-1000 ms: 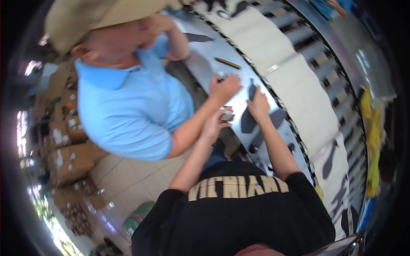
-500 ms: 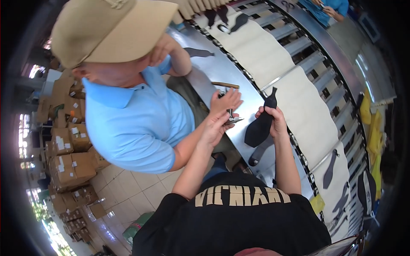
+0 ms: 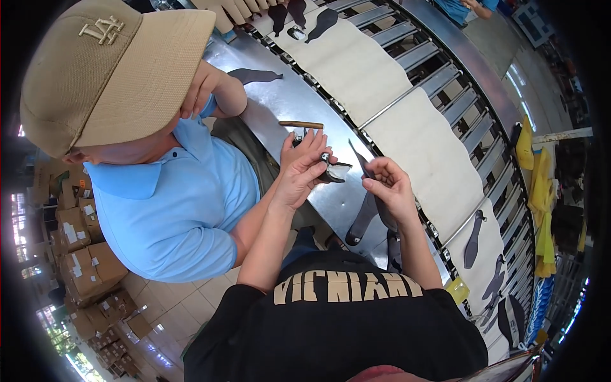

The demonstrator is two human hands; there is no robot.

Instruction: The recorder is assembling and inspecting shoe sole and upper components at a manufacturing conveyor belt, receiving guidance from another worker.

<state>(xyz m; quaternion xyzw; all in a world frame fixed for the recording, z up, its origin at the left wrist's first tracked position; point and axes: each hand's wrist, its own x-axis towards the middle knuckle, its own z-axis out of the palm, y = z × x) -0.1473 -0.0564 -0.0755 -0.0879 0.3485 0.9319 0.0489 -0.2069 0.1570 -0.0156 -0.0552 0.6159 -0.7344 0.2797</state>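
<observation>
My left hand (image 3: 296, 183) is closed on a small black-and-silver item (image 3: 335, 172), whose kind I cannot make out, above the metal table (image 3: 270, 105). A co-worker's hand (image 3: 305, 144) is right beside it. With fingers and thumb my right hand (image 3: 389, 190) grips a dark, thin paddle-shaped piece (image 3: 360, 156), seen nearly edge-on with its narrow end up. Lower on the table, near my right forearm, lie another dark paddle-shaped piece (image 3: 363, 218) and a further dark piece (image 3: 393, 249).
A brown stick (image 3: 301, 125) and a dark piece (image 3: 256, 76) lie near the co-worker in blue (image 3: 172, 210). To the right runs a roller conveyor (image 3: 439, 81) with cream cloth (image 3: 439, 162) and several dark pieces (image 3: 473, 239). Cardboard boxes (image 3: 95, 264) are stacked at left.
My right hand has turned the dark piece from broad side to edge-on. The black-and-silver item in my left hand has turned too. The whole view has shifted.
</observation>
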